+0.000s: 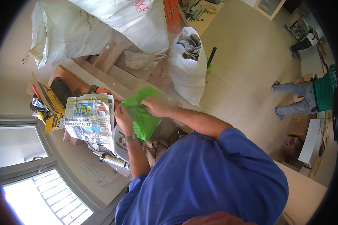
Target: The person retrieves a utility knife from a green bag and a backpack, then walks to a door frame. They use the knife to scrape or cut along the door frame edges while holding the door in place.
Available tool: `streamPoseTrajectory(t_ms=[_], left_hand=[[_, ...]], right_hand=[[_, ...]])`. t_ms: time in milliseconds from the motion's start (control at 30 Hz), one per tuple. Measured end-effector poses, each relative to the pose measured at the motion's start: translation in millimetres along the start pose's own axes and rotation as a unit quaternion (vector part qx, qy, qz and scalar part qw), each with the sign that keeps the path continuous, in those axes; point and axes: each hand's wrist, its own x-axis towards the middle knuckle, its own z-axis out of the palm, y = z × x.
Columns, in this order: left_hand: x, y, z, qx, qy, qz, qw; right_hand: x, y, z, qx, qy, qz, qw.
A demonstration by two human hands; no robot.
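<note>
Between my hands hangs a thin, crumpled bright green plastic bag [145,125]. My left hand [124,119], with a band on its wrist, has its fingers closed on the bag's left edge. The bag's gathered upper part is pinched in my right hand [154,106], slightly blurred by motion. What the bag holds, if anything, cannot be made out. Just left of my left hand lies a folded newspaper [90,122]. An orange and dark grey tool [101,90] shows partly behind the newspaper. Below the newspaper sits a sealant cartridge [115,160].
Wooden boards [110,58] and large white sacks [139,26] stand ahead. A white sack of scraps [187,67] is right of them, beside a dark handle [212,58]. A yellow box [50,95] sits far left. Another person [308,93] stands at right; one more is farther back.
</note>
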Motion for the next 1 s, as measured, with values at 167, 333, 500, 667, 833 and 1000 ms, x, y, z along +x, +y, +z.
streamPoseTrajectory(t_ms=[167, 333, 500, 667, 833, 1000], left_hand=[[-39.6, 27.6, 21.6, 0.180, -0.110, 0.109, 0.971], [-43.0, 21.2, 37.4, 0.175, -0.123, 0.088, 0.973], [-58.1, 36.1, 38.5, 0.265, -0.074, 0.115, 0.954], [-55.7, 40.2, 45.9, 0.370, -0.058, 0.063, 0.925], [-32.6, 107.4, 77.8, 0.350, 0.083, 0.080, 0.929], [-22.5, 254.7, 188.9, 0.026, 0.005, 0.100, 0.995]], right_hand=[[-1.1, 20.7, -16.8, 0.091, -0.065, -0.008, 0.994], [-75.1, 44.0, -94.0, 0.085, -0.014, 0.112, 0.990], [-253.9, 109.0, -195.0, 0.127, 0.053, 0.335, 0.932], [-472.1, 175.8, -274.6, 0.036, 0.065, 0.504, 0.860], [-561.3, 190.6, -336.4, 0.196, 0.189, 0.674, 0.686], [-528.9, 215.8, -391.8, 0.248, 0.251, 0.639, 0.684]])
